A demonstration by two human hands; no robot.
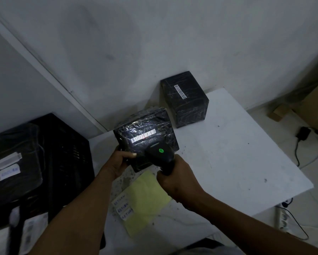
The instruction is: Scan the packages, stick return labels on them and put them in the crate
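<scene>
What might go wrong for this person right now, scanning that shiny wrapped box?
The wrap over the barcode is wrinkled and glossy, so glare might spoil the read from the scanner. The left hand grips only one corner of the held package, so it could slip. The return labels lie loose by the table edge and might get brushed off.

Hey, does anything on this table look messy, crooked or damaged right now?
Nothing serious. The white table is speckled with dark marks, and the plastic wrap on the package gripped by the left hand is wrinkled. The scanner in the right hand shows a green light.
</scene>
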